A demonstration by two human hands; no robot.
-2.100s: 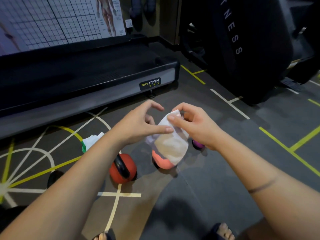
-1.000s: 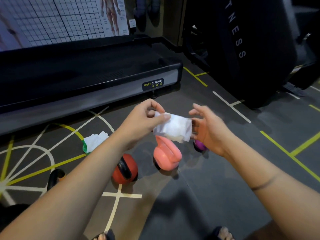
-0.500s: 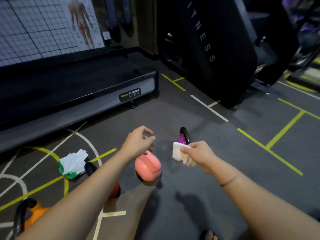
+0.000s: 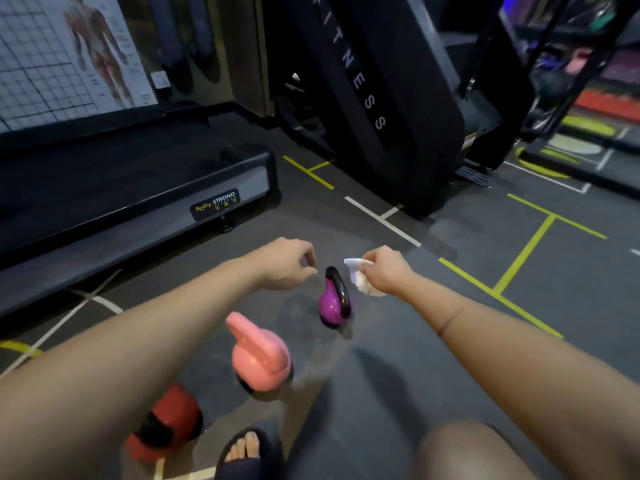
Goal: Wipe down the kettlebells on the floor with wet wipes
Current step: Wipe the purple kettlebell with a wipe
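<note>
Right hand (image 4: 388, 273) grips wipe (image 4: 356, 277) seemingly just beside purple kettlebell (image 4: 333, 303)

Three kettlebells stand on the floor (image 4: 398, 375) in a diagonal row: the nearest kettlebell (image 4: 166, 431) at lower left, partly behind the left forearm; the middle kettlebell (image 4: 259, 358) beyond it to the right; the farthest kettlebell (image 4: 334, 303) further right. Above the farthest, the left hand (image 4: 287, 265) and right hand (image 4: 388, 273) flank its handle, apparently without touching; the wipe (image 4: 358, 275) sits in the right. A treadmill (image 4: 138, 188) lies behind, left.
</note>
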